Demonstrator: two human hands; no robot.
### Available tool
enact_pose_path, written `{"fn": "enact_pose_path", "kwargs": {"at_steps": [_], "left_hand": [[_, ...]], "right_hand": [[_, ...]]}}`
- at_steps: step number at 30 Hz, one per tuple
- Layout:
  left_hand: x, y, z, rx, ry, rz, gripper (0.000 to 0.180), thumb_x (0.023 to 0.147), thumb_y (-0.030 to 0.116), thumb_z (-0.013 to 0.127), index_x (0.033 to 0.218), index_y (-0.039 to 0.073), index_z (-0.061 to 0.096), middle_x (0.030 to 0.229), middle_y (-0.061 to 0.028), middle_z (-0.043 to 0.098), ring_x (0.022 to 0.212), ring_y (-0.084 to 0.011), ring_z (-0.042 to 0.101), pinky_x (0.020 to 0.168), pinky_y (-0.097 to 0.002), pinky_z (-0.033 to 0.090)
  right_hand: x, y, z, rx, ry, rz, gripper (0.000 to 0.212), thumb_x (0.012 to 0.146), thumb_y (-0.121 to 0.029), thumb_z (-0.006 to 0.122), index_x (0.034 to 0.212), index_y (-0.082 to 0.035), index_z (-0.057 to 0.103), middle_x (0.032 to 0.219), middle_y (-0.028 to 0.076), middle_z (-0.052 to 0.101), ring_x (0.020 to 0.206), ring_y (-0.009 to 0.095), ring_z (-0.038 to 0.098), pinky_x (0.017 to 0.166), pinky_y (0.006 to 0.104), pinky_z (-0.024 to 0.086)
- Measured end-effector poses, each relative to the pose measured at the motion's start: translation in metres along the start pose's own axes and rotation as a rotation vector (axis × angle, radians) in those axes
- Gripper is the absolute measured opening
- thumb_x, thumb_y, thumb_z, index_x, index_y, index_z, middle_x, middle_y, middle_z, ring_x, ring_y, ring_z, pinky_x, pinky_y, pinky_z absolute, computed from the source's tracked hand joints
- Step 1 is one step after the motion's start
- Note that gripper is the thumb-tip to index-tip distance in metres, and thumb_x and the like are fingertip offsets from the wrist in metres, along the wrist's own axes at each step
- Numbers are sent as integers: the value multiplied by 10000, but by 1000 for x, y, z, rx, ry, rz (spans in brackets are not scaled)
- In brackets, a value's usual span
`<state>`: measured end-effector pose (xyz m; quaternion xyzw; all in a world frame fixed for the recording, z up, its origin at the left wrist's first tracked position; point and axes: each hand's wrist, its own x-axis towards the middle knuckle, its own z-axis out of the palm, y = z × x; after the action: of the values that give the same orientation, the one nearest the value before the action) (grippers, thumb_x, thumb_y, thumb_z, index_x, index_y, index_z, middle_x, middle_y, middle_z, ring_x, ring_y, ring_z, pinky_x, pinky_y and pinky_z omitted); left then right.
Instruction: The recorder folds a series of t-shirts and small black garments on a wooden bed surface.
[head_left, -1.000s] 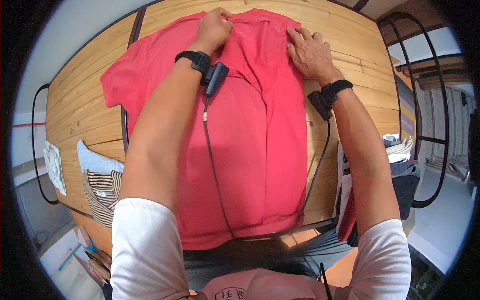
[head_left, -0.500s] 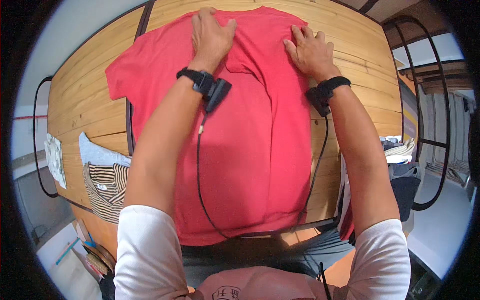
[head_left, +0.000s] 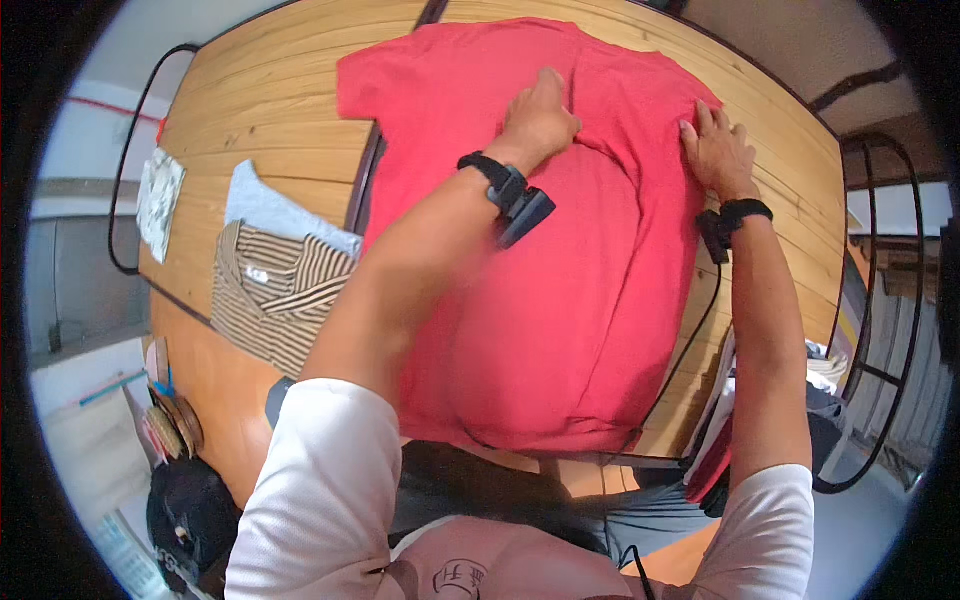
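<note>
A red T-shirt (head_left: pixel 540 290) lies spread over the wooden table, with one sleeve out at the far left and a long crease down its right half. My left hand (head_left: pixel 538 118) is over the upper middle of the shirt, fingers pointing away from me and thumb apart; some fingers are hidden behind the hand. On the shirt's right edge, near the shoulder, my right hand (head_left: pixel 722 155) rests with its fingers spread. Each wrist wears a black strap with a small device, and a cable runs from the right one.
Left of the shirt lie a folded striped garment (head_left: pixel 275 290), a light blue cloth (head_left: pixel 285 210) and a pale patterned cloth (head_left: pixel 160 205). Several folded garments (head_left: pixel 720 420) are at the near right edge. Black metal frames (head_left: pixel 875 300) flank the wooden table (head_left: pixel 250 90).
My left hand has drawn back from the shirt's far edge toward its middle. My right hand stays at the shirt's right edge. The whole view has shifted and turned.
</note>
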<state>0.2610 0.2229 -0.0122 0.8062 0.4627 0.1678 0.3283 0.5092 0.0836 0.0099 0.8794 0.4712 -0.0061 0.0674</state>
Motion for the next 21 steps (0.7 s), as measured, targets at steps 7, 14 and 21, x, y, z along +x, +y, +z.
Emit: {"fn": "enact_pose_path", "kwargs": {"at_steps": [7, 14, 21], "left_hand": [[-12, -71, -91, 0, 182, -186, 622, 785, 329, 807, 1281, 27, 583, 1151, -198, 679, 1079, -334, 653, 924, -448, 526], [-8, -168, -191, 163, 456, -591, 774, 776, 468, 814, 1288, -71, 597, 1375, -285, 574, 1316, -394, 535, 1085, -487, 442], [17, -189, -192, 93, 313, -465, 563, 789, 447, 809, 1106, -11, 721, 1123, -270, 712, 1125, -419, 663, 971, -467, 513]], "right_hand": [[-23, -26, -13, 57, 146, -194, 636, 986, -483, 571, 1512, -163, 412, 1491, 181, 481, 1294, 448, 509, 1022, 623, 436], [-97, -75, -39, 307, 157, -542, 549, 918, -316, 695, 1350, -12, 542, 1385, 222, 539, 1209, 433, 569, 972, 537, 500], [-125, -105, -84, 595, -87, -619, 545, 915, -274, 705, 1317, 55, 537, 1275, 260, 580, 1144, 439, 606, 983, 492, 503]]}}
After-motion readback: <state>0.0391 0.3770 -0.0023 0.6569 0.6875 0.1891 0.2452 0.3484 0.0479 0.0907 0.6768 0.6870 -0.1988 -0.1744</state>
